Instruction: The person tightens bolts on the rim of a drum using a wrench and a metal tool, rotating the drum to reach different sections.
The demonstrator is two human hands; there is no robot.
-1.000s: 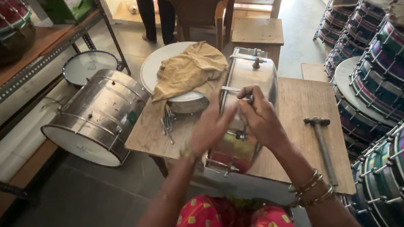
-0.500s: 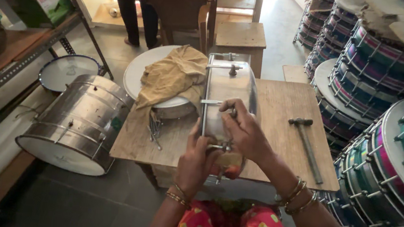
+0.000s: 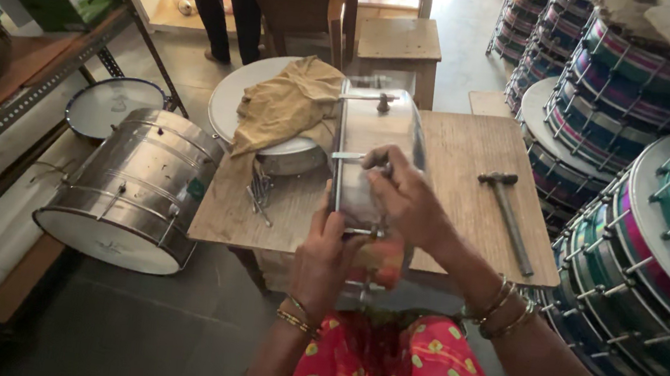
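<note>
Steel drum shell (image 3: 372,146) lies on its side on the wooden table (image 3: 470,161), near edge, centre. Your left hand (image 3: 325,253) cups its near end, fingers curled together against the rim. Your right hand (image 3: 400,196) sits on top, fingertips pinching a tension rod (image 3: 348,155). Hammer (image 3: 508,214) lies right; loose rods (image 3: 258,192) left, beneath a tan cloth (image 3: 285,108).

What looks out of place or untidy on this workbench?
A tan cloth lies crumpled over a white drumhead, hanging off its edge. A steel drum lies on its side beside the table. The hammer lies flat. Both hands hold the metal shell; nothing looks damaged.
</note>
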